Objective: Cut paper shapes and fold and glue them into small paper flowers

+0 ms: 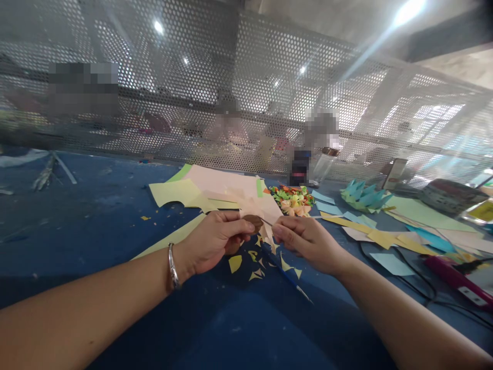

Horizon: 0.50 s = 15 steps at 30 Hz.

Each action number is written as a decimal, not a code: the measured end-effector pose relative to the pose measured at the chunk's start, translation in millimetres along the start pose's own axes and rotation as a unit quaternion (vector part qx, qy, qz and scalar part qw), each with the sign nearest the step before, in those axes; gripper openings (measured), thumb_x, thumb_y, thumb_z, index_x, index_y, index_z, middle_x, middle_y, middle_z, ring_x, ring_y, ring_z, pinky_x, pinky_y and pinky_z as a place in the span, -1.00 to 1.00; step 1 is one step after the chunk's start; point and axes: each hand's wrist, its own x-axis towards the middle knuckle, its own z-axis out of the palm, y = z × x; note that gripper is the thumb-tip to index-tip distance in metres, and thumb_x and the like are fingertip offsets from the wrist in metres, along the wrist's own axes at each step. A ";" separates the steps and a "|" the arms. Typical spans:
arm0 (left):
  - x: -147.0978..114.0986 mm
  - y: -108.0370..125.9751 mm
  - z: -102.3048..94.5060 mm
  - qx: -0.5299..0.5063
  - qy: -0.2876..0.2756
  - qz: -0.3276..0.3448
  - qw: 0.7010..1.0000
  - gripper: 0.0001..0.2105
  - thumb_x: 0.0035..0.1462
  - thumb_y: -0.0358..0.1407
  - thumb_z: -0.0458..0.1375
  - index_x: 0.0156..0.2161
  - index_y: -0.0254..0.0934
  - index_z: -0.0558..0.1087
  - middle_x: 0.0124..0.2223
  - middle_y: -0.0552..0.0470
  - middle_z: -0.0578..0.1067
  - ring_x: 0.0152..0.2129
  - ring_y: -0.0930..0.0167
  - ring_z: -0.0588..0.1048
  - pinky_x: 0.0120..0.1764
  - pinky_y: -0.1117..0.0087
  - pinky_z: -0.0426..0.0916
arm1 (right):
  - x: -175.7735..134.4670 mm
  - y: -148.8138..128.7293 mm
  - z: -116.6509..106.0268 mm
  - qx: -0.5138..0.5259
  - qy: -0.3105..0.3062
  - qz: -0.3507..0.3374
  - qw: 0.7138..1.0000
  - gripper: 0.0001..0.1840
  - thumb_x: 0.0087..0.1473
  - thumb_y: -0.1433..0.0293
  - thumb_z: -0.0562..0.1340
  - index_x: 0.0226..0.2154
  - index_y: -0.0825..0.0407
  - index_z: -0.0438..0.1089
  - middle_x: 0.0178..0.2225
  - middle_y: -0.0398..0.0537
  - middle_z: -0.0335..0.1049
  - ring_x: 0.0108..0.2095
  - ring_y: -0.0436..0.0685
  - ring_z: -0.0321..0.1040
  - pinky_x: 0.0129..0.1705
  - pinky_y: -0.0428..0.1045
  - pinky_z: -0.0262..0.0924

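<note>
My left hand (215,240), with a silver bangle (173,266) at the wrist, pinches a small brown rounded piece (252,222) between thumb and fingers. Its exact kind does not show. My right hand (306,239) is closed, thumb against fingers, on the end of a thin dark stick or wire (265,222) that reaches the brown piece. Just beyond both hands lie pale pink paper strips (265,207). Yellow and pink paper scraps (235,263) are scattered below the hands, beside a slim blue tool (289,281) with a thin metal tip.
Pink sheets (223,180) and cut yellow paper (173,193) lie ahead. A pile of small paper flowers (293,199), a blue paper flower (364,194), a clear bottle (323,167) and a magenta power strip (458,280) with cables are rightward. A perforated metal screen (265,82) stands behind.
</note>
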 end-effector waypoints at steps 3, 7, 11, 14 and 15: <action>0.9 -0.4 -0.1 0.010 -0.001 0.007 1.000 -0.89 -0.04 -0.37 0.32 -0.50 -0.33 0.49 -0.50 0.11 0.41 -0.57 0.57 0.28 -0.48 0.51 0.11 | -0.7 -0.7 0.5 -0.001 0.001 0.004 1.000 -0.53 0.31 0.03 0.05 -0.47 0.02 0.22 -0.62 -0.32 -0.13 -0.62 -0.09 -0.15 -0.59 -0.08 -0.24; 2.3 -1.0 -1.6 0.021 -0.008 0.008 1.000 -0.94 -0.01 -0.36 0.30 -0.45 -0.31 0.53 -0.47 0.09 0.40 -0.58 0.55 0.24 -0.50 0.49 0.10 | -0.3 -2.8 -0.1 -0.009 -0.001 0.000 1.000 -0.52 0.32 0.04 0.04 -0.48 0.02 0.22 -0.61 -0.30 -0.10 -0.61 -0.09 -0.12 -0.58 -0.08 -0.22; 1.5 -0.1 -0.7 0.021 0.003 0.006 1.000 -0.95 -0.03 -0.38 0.31 -0.43 -0.33 0.55 -0.45 0.09 0.39 -0.56 0.56 0.25 -0.47 0.50 0.11 | 0.0 -2.6 0.6 -0.007 0.001 0.002 1.000 -0.53 0.31 0.05 0.05 -0.48 0.03 0.22 -0.62 -0.31 -0.12 -0.62 -0.09 -0.14 -0.58 -0.08 -0.23; 0.7 0.3 0.4 0.023 0.003 0.007 1.000 -0.95 -0.05 -0.38 0.32 -0.42 -0.34 0.56 -0.45 0.09 0.40 -0.58 0.58 0.25 -0.48 0.51 0.11 | -0.5 -0.9 1.3 -0.004 0.002 0.004 1.000 -0.52 0.31 0.03 0.05 -0.48 0.03 0.21 -0.61 -0.31 -0.13 -0.62 -0.09 -0.14 -0.58 -0.08 -0.24; 0.6 0.3 0.6 0.024 0.002 0.008 1.000 -0.94 -0.05 -0.38 0.32 -0.42 -0.34 0.57 -0.47 0.10 0.39 -0.59 0.59 0.24 -0.49 0.51 0.10 | -0.7 -0.6 1.3 -0.005 0.001 0.004 1.000 -0.52 0.31 0.03 0.05 -0.48 0.02 0.21 -0.61 -0.31 -0.13 -0.62 -0.09 -0.14 -0.58 -0.08 -0.24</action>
